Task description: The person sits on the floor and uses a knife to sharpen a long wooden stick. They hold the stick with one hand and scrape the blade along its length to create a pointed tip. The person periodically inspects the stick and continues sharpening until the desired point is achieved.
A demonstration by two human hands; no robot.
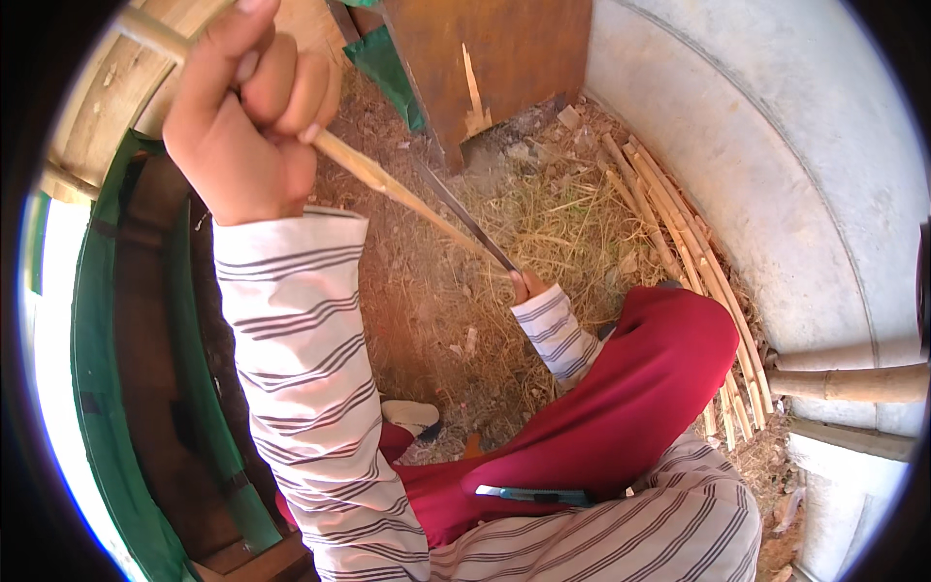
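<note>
My left hand [250, 126], raised at the upper left, is closed in a fist round a long, thin bamboo stick [407, 199]. The stick slants down to the right from that fist to my right hand [528, 285], which is low and farther from the camera. A long, narrow dark blade [456, 206] runs beside the stick's lower end and meets my right hand; its handle is hidden by the fingers, which look closed. Whether those fingers also pinch the stick is too small to tell. Across my lap in dark red trousers lies a utility knife [533, 495] with a teal handle.
Split bamboo strips [693, 242] lie in a bundle at the right, along a pale grey wall [776, 126]. A bamboo pole [853, 384] juts in below. A brown panel [504, 58] stands ahead. Green-edged framework [97, 339] lines the left. Dry grass and shavings [553, 233] cover the ground.
</note>
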